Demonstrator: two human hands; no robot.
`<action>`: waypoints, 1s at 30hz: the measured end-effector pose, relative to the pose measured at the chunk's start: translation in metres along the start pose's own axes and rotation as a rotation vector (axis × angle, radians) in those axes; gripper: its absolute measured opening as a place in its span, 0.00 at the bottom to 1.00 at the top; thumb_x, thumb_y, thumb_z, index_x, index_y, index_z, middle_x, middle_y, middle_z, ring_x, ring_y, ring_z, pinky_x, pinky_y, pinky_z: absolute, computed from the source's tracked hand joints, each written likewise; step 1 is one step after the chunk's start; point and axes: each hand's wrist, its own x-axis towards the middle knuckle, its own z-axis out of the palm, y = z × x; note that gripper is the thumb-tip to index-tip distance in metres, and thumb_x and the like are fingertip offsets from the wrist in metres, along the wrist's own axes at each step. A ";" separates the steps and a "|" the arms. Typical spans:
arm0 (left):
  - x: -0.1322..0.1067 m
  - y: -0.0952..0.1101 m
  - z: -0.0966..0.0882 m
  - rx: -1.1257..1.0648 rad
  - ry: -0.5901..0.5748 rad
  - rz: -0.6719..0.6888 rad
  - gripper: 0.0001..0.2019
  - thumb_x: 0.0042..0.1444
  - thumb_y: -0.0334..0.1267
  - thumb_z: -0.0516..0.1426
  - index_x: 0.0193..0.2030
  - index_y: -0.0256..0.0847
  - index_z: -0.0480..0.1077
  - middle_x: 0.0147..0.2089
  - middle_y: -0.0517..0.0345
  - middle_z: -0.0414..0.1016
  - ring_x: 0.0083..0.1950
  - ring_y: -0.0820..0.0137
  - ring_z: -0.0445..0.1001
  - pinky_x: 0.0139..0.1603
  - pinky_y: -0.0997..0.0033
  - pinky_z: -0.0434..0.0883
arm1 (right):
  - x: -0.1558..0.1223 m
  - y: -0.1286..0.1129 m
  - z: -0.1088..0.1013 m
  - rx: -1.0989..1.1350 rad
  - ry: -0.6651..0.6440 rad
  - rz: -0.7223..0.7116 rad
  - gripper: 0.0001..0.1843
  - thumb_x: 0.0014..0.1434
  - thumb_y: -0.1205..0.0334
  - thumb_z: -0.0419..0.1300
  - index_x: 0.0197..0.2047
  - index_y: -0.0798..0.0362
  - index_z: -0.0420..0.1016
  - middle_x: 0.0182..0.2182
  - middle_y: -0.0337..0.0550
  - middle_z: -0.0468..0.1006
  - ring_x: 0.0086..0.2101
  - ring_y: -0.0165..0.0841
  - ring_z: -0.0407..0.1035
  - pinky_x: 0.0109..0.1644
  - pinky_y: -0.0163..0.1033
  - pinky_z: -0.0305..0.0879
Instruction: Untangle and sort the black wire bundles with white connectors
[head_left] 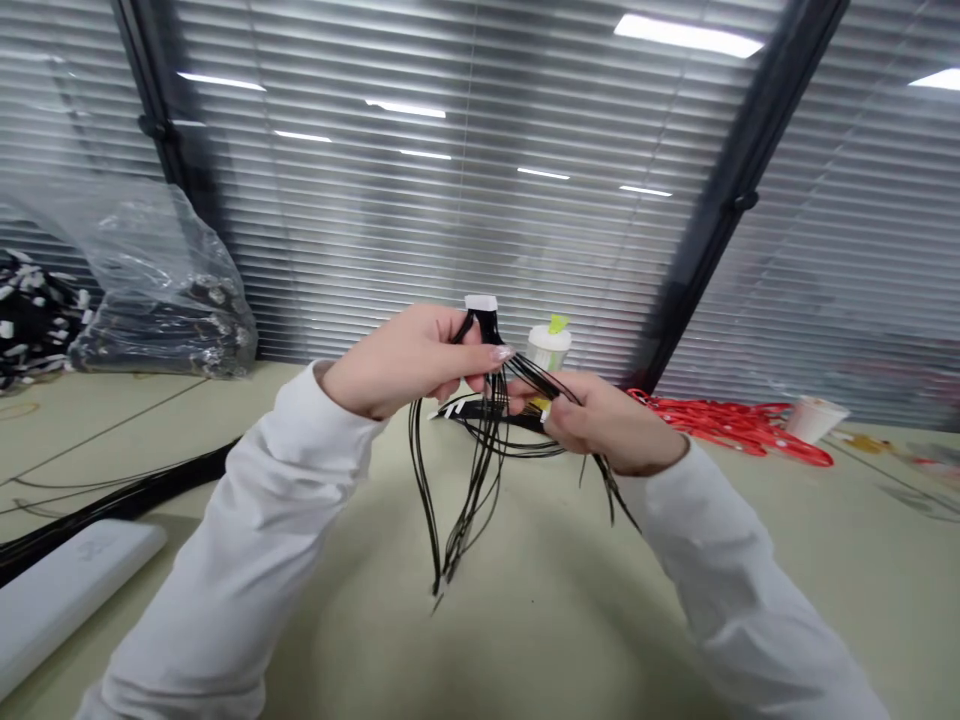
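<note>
Above the table, a wire harness of thin black wires (480, 500) hangs from a white connector (481, 302). My left hand (412, 360) pinches the wires just below the connector, thumb across the front. With curled fingers, my right hand (600, 415) grips some of the harness's wires and draws them out to the right; their ends stick out below the palm. The other wires dangle in two loose groups that meet near a small pale piece. Behind the hands, more black wires with white ends (465, 408) lie on the table.
On the left are a clear plastic bag (172, 290) of wire parts, a heap of black-and-white pieces (37, 315), a long black wire bundle (150, 490) and a white box (75, 590). Behind stand a white-lidded container (550, 345), red straps (720, 422) and a paper cup (816, 418).
</note>
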 end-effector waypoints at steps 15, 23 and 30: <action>0.000 0.001 -0.002 0.204 -0.003 0.002 0.10 0.50 0.43 0.56 0.28 0.36 0.66 0.26 0.60 0.70 0.20 0.79 0.62 0.18 0.81 0.59 | 0.007 0.009 0.004 0.397 -0.022 0.096 0.25 0.38 0.43 0.64 0.23 0.58 0.64 0.14 0.32 0.55 0.11 0.16 0.41 0.12 0.28 0.35; 0.011 -0.006 0.011 0.388 0.430 0.151 0.07 0.47 0.36 0.54 0.25 0.34 0.70 0.24 0.59 0.71 0.23 0.76 0.66 0.19 0.81 0.60 | 0.003 -0.006 0.018 0.472 0.158 0.101 0.19 0.53 0.47 0.56 0.37 0.56 0.65 0.15 0.31 0.56 0.12 0.18 0.43 0.12 0.25 0.37; 0.013 -0.009 0.015 0.129 0.297 0.085 0.07 0.45 0.29 0.53 0.28 0.35 0.72 0.26 0.58 0.72 0.19 0.79 0.64 0.16 0.83 0.61 | 0.010 0.004 0.020 0.337 0.044 0.130 0.20 0.54 0.57 0.58 0.50 0.50 0.63 0.15 0.29 0.57 0.12 0.19 0.44 0.11 0.25 0.38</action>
